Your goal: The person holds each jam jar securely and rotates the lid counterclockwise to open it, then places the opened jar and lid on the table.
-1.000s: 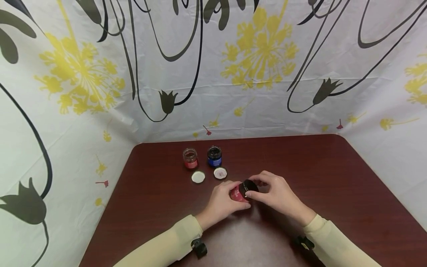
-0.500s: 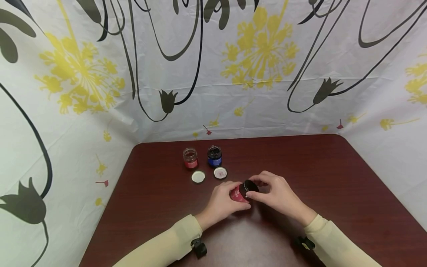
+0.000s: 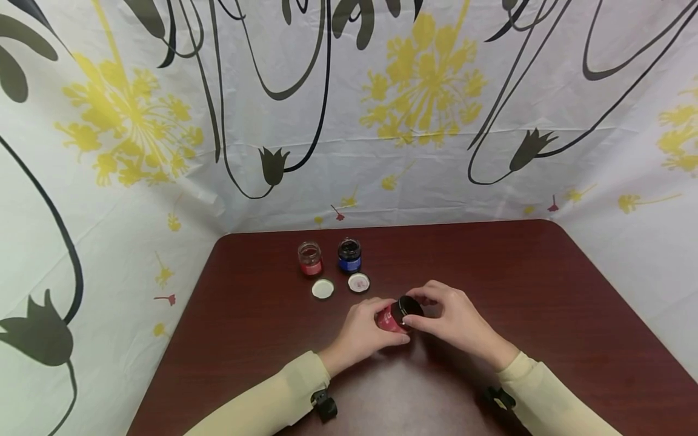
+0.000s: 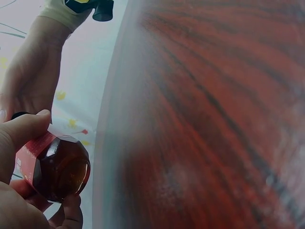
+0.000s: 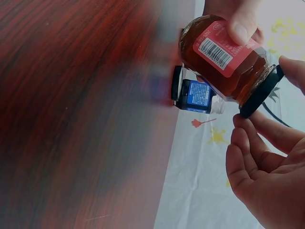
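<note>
My left hand (image 3: 361,330) grips a small glass jar (image 3: 388,319) with a red label, tilted with its top toward the right. Amber-brown contents fill the jar (image 5: 224,55) in the right wrist view, where a barcode shows on the label. A black lid (image 5: 261,90) sits at its mouth. With thumb and fingers on opposite sides of the rim, my right hand (image 3: 451,312) pinches this lid. The left wrist view shows the jar's faceted base (image 4: 64,169) between my left thumb and fingers; most of the lid is hidden there.
Behind my hands stand two lidless jars, one with a red label (image 3: 312,267) and one with a blue label (image 3: 350,264). Two lids, a left one (image 3: 323,289) and a right one (image 3: 358,283), lie pale side up before them. Patterned cloth (image 3: 338,151) surrounds the dark-red table (image 3: 480,254).
Both hands keep nearly the same place and hold on the jar and its lid. The whole head view has shifted very slightly.
</note>
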`<control>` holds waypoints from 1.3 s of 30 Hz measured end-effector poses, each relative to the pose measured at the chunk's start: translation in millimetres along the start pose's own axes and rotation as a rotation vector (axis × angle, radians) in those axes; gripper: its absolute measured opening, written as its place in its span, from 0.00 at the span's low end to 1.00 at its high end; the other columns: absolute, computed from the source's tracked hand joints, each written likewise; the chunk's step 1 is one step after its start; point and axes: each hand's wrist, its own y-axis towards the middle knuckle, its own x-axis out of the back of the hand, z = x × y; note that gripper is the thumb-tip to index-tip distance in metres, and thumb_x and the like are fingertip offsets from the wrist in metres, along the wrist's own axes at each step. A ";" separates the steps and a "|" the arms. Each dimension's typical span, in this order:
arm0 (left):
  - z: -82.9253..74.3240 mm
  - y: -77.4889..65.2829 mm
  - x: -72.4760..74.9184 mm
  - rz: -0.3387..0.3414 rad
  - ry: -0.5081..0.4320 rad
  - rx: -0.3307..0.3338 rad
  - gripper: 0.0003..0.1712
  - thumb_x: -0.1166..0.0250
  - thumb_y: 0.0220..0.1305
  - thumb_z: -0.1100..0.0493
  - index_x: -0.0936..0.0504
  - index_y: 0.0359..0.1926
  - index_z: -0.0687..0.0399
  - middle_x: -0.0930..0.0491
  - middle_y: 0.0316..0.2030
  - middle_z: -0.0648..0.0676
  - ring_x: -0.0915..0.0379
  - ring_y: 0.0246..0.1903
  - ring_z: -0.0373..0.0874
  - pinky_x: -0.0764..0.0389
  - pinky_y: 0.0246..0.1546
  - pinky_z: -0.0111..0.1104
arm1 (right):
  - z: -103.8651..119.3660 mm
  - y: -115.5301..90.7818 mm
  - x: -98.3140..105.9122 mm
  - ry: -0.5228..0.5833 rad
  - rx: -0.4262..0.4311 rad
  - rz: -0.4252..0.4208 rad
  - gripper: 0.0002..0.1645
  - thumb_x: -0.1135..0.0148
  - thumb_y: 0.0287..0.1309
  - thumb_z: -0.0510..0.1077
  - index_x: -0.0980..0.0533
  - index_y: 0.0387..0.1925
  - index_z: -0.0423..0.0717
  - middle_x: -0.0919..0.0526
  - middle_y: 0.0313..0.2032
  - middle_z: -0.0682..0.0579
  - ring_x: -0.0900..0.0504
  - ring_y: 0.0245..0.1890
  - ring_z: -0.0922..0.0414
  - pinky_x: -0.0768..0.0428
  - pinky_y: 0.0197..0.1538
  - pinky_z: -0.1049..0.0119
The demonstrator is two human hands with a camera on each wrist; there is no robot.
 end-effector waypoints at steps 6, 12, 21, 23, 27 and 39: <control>-1.1 -0.3 0.6 0.013 -0.009 0.001 0.34 0.16 0.43 0.47 0.15 0.54 0.44 0.18 0.43 0.40 0.24 0.41 0.32 0.22 0.40 0.27 | -1.0 -0.8 0.1 -0.009 0.015 -0.003 0.26 0.27 0.52 0.67 0.18 0.50 0.62 0.19 0.40 0.66 0.20 0.44 0.66 0.18 0.48 0.56; -1.8 -0.1 0.8 0.024 -0.014 0.002 0.34 0.16 0.43 0.47 0.15 0.54 0.44 0.18 0.43 0.40 0.24 0.41 0.32 0.22 0.40 0.27 | -2.1 -1.4 0.6 -0.010 0.025 -0.008 0.26 0.27 0.52 0.67 0.18 0.50 0.62 0.19 0.40 0.67 0.20 0.44 0.66 0.18 0.48 0.55; -2.3 -0.2 0.4 0.038 -0.025 0.004 0.32 0.16 0.43 0.47 0.15 0.52 0.42 0.19 0.41 0.39 0.24 0.39 0.32 0.21 0.39 0.27 | -2.4 -2.8 2.7 -0.028 0.030 -0.008 0.26 0.27 0.52 0.67 0.18 0.50 0.63 0.19 0.41 0.68 0.20 0.44 0.66 0.19 0.48 0.53; -2.2 -0.1 0.3 0.039 -0.024 0.005 0.32 0.16 0.43 0.47 0.15 0.52 0.42 0.19 0.41 0.39 0.24 0.39 0.32 0.21 0.39 0.27 | -2.7 -3.0 3.1 -0.031 0.035 -0.009 0.26 0.27 0.52 0.67 0.18 0.50 0.63 0.19 0.41 0.68 0.21 0.44 0.66 0.19 0.48 0.53; -2.7 0.3 -0.2 0.041 -0.020 0.005 0.32 0.16 0.43 0.47 0.15 0.52 0.43 0.18 0.41 0.39 0.23 0.39 0.32 0.21 0.39 0.27 | -3.5 -3.9 4.4 -0.034 0.045 -0.011 0.25 0.27 0.52 0.66 0.18 0.49 0.64 0.19 0.41 0.67 0.20 0.44 0.66 0.19 0.47 0.55; -3.4 1.1 -2.4 0.047 -0.033 0.014 0.35 0.16 0.44 0.46 0.17 0.55 0.44 0.18 0.45 0.40 0.23 0.42 0.33 0.21 0.42 0.28 | -0.8 -6.8 11.0 -0.045 0.041 -0.024 0.24 0.27 0.52 0.67 0.20 0.50 0.68 0.20 0.41 0.68 0.21 0.44 0.67 0.21 0.47 0.59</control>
